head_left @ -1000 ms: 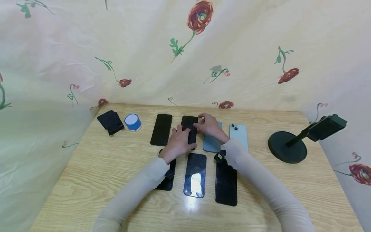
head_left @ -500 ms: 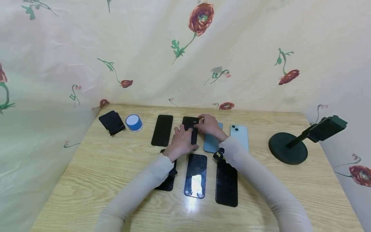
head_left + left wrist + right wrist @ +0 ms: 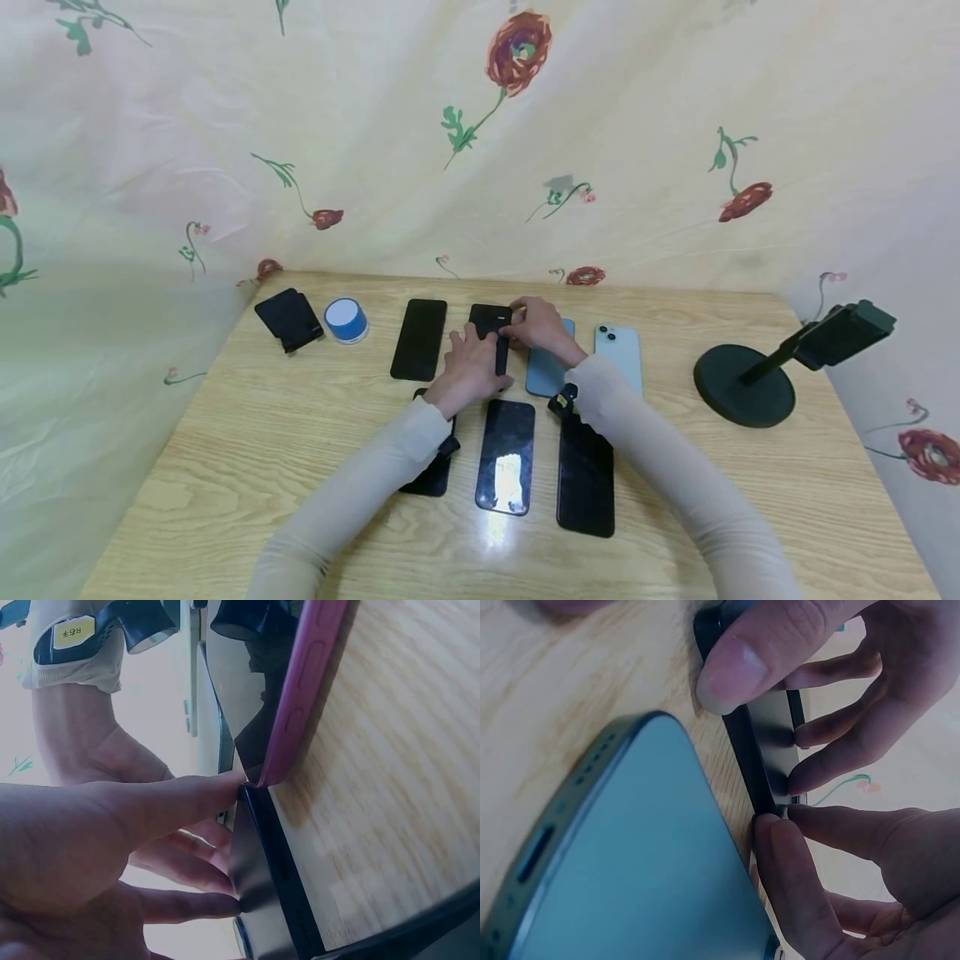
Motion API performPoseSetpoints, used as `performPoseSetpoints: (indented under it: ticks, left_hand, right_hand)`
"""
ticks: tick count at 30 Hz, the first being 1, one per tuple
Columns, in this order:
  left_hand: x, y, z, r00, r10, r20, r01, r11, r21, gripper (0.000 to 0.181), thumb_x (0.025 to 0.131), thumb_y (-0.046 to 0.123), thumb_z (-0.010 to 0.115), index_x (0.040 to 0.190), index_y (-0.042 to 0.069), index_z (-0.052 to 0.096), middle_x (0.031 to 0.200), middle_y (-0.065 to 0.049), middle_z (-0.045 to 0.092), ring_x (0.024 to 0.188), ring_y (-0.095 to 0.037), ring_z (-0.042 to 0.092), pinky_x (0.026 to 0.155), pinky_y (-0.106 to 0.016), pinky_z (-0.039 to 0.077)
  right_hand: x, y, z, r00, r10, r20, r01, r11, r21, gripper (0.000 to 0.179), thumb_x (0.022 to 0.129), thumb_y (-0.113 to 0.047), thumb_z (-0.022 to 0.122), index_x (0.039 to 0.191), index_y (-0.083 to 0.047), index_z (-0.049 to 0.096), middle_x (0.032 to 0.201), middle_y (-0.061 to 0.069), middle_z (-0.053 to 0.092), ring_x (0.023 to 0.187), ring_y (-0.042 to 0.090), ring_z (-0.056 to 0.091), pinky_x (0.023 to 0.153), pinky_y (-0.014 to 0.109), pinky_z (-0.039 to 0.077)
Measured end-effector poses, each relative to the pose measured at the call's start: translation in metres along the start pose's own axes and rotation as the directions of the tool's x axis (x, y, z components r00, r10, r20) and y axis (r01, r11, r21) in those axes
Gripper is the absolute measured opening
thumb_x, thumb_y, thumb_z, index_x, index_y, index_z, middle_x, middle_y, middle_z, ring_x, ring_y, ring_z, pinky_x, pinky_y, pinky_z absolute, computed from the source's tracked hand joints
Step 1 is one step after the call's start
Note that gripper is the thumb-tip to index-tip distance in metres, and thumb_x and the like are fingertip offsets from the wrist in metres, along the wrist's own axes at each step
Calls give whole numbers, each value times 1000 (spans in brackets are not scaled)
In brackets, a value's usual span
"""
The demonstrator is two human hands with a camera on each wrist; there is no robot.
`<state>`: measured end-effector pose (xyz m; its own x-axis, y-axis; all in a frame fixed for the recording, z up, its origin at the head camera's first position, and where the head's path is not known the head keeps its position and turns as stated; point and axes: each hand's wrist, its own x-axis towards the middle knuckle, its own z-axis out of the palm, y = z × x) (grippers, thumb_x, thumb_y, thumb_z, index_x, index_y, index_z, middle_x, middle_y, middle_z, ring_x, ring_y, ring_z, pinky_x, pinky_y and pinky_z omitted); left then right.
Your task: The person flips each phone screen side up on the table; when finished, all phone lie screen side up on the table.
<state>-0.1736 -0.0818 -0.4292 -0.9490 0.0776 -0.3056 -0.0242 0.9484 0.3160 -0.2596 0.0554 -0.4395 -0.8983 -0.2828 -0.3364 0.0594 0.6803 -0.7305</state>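
A black phone [image 3: 491,317] lies back up on the wooden table, its camera end away from me. My left hand [image 3: 471,368] grips it across the width, thumb on the near right edge and fingertips along the far long edge, as the right wrist view shows. My right hand [image 3: 542,327] pinches the same phone's right edge with thumb and finger. Beside it lies a blue phone [image 3: 645,855], partly under the right hand. Closer to me is a phone with a pink edge [image 3: 300,690] and a shiny dark screen.
Left of the hands is a black phone [image 3: 418,340]; a pale blue phone [image 3: 618,354] is to the right. Two more dark phones [image 3: 585,483] [image 3: 429,479] lie under the forearms. A blue-white round container [image 3: 346,320], a black folded stand [image 3: 288,318] and a black round-based stand [image 3: 744,385] surround them.
The left hand has shifted slightly to the right along the black phone. The right hand stays at the phone's right edge with barely any movement.
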Motion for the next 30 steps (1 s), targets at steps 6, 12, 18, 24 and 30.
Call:
performPoseSetpoints:
  ticks: [6, 12, 18, 24, 30]
  left_hand:
    - [1, 0, 0, 1000, 4, -6, -4, 1000, -1, 80, 91, 43, 80, 155, 10, 47, 154, -26, 36, 135, -46, 39, 101, -56, 54]
    - [2, 1, 0, 1000, 4, -17, -4, 1000, 3, 78, 90, 40, 81, 154, 10, 49, 152, -27, 37, 132, -46, 41, 99, -57, 54]
    - [2, 2, 0, 1000, 2, -13, -2, 1000, 12, 78, 88, 40, 81, 153, 10, 49, 147, -27, 39, 127, -45, 44, 94, -54, 56]
    - [3, 2, 0, 1000, 1, -26, -1, 1000, 13, 80, 87, 42, 82, 153, 9, 50, 146, -27, 40, 125, -45, 45, 92, -53, 57]
    - [4, 2, 1, 1000, -9, -26, 9, 1000, -14, 82, 87, 44, 81, 154, 8, 48, 148, -27, 39, 127, -45, 44, 95, -53, 56]
  right_hand:
    - [0, -1, -1, 1000, 15, 8, -15, 1000, 10, 63, 97, -16, 74, 152, -1, 47, 124, 22, 70, 90, 24, 78, 71, 22, 56]
    - [2, -4, -1, 1000, 26, 13, -26, 1000, 6, 64, 97, -16, 74, 152, -1, 47, 125, 22, 70, 91, 25, 78, 73, 24, 58]
    - [2, -5, 0, 999, 31, 18, -31, 999, 11, 63, 96, -16, 75, 151, 0, 48, 126, 23, 70, 89, 24, 79, 77, 27, 59]
    - [1, -2, 0, 1000, 6, 6, -6, 1000, 6, 60, 99, -21, 71, 150, -1, 50, 128, 22, 70, 89, 22, 78, 75, 25, 57]
    - [1, 1, 1, 1000, 10, 2, -10, 999, 47, 56, 101, -19, 67, 151, -2, 49, 126, 21, 70, 85, 19, 75, 72, 25, 59]
